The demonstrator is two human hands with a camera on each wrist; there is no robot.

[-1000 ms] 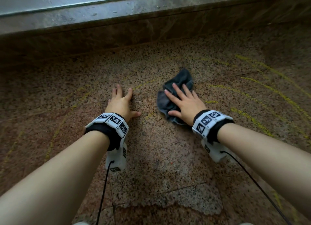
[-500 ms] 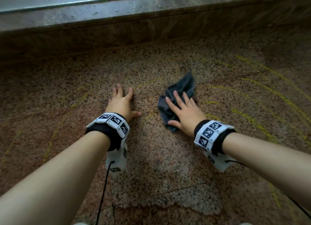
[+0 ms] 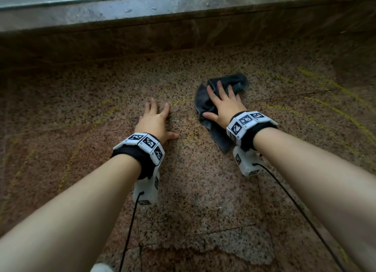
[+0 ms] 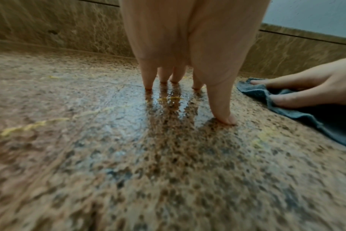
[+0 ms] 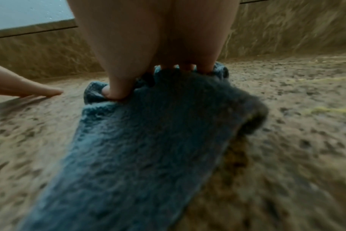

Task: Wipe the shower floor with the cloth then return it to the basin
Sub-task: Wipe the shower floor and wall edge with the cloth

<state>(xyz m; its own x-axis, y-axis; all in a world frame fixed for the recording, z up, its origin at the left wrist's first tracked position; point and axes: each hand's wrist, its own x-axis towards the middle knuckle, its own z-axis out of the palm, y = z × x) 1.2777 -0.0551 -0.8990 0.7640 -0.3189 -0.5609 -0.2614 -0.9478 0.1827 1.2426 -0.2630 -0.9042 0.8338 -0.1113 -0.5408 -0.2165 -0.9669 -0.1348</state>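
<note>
Filling nearly every view is a speckled brown granite shower floor [image 3: 193, 190], wet and glossy, crossed by thin cracks and faint curved yellow lines [image 3: 333, 113]. Beyond the hands, a low dark brown marbled kerb [image 3: 142, 41] bounds the floor, topped by a grey stone ledge [image 3: 162, 9].

Both forearms reach toward that kerb. Each wrist carries a black band with white blocks printed in black-and-white square marker patterns [image 3: 147, 143]; no readable lettering shows on them. A black cable [image 3: 128, 231] trails back from each wrist unit.

Between the kerb and the right wrist lies a crumpled dark grey-blue terry cloth [image 3: 205, 100], flat on the floor. The right hand [image 3: 223, 105] presses down on it, fingers [image 5: 205, 65] extended and slightly spread across its far part, thumb [image 5: 117, 92] stretched out on its left edge; the near end of the cloth runs back under the wrist.

Just left of the cloth, apart from it, the left hand [image 3: 154, 121] rests on the bare floor, fingers straight and fanned, fingertips [image 4: 148, 82] and thumb touching the wet stone, holding nothing.
</note>
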